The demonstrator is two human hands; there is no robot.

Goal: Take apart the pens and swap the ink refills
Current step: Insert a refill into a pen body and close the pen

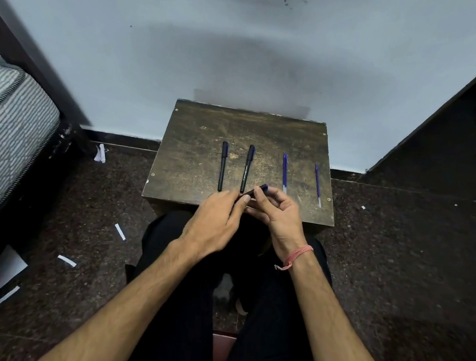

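Observation:
A small worn wooden table (192, 157) stands against the wall. Two black capped pens lie on it side by side, one at the left (222, 165) and one beside it (247, 168). Two blue ink refills lie together (284, 172) to their right, and a single refill (317, 185) lies further right. Over the table's near edge, my left hand (214, 222) and my right hand (279, 211) both grip a third black pen (256, 190), which is tilted with its blue-capped end up to the right. Most of this pen is hidden by my fingers.
A mattress (2, 129) lies at the left, a dark cabinet (443, 138) at the right. White paper scraps (120, 231) litter the dark speckled floor. My legs in black trousers reach under the table's near edge.

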